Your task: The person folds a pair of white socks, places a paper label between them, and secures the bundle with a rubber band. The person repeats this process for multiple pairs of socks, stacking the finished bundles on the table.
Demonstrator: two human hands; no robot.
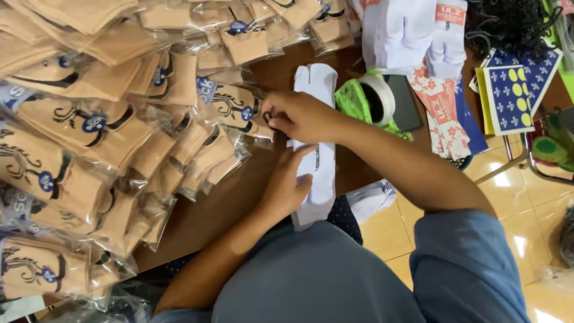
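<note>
Looking down from the head camera, I see two bare forearms reaching over a brown wooden table [263, 72]. My left hand [286, 186] lies flat, fingers loosely spread, pressing on the lower half of a white split-toe sock [317, 84] that stretches lengthwise away from me; its near end hangs just over the table edge. My right hand [299, 116] crosses above the sock's middle, fingers curled and pinched at the edge of a clear plastic packet holding a tan sock [236, 107] with a black curling pattern. I cannot tell exactly what the fingertips grip, since the knuckles hide them.

To the left, a big heap of similar bagged tan socks [78, 137] covers the table and runs out of view at the top and left edges; glare on the plastic blurs much of it. Just right of the white sock sits a roll of clear tape [379, 98] on a crumpled green cloth [353, 101], with a dark flat object [406, 101] beside it, partly covered. Further right are white socks in packaging [400, 36], cut off at the top, red-and-white patterned cards [439, 107], and blue cards with yellow dots [508, 98]. A dark mesh mass [508, 24] at the top right is hard to identify. Grey-blue clothing [335, 275] fills the bottom, hiding my lap, and orange floor tiles [514, 203] show at the lower right
</note>
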